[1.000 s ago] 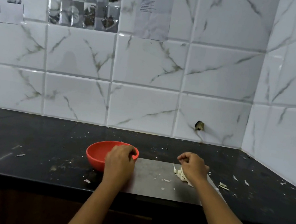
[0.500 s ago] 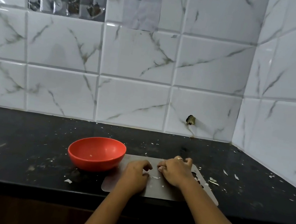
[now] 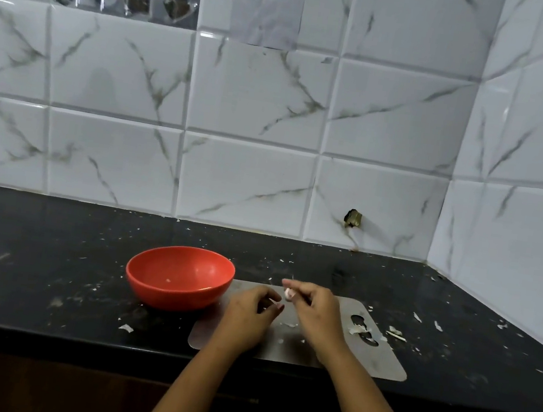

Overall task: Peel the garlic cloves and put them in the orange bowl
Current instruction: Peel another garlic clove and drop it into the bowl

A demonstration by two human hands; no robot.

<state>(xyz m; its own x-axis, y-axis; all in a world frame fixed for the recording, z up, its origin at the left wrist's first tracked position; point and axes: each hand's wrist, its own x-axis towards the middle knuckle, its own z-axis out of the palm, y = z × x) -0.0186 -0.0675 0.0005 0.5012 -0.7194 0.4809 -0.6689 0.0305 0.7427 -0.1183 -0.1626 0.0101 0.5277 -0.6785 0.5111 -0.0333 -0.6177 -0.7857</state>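
Above the far part of the grey board [image 3: 380,365], a garlic clove [image 3: 288,293] is pinched in the curled fingertips of the right hand [image 3: 316,315]. Just to its left, the left hand [image 3: 247,316] has curled fingers; I cannot tell whether it grips anything. Further left stands the orange bowl [image 3: 175,297]. Peel scraps [image 3: 358,328] lie on the board and the black counter [image 3: 50,246].

Right hand [image 3: 315,312] pinches a small garlic clove [image 3: 288,294] at its fingertips, above a grey metal board [image 3: 377,361] on the black counter [image 3: 50,246]. Left hand [image 3: 248,317] is just beside it, fingers curled; its hold is unclear. The orange bowl [image 3: 177,292] stands left of the board. Peel scraps [image 3: 359,329] are scattered about.
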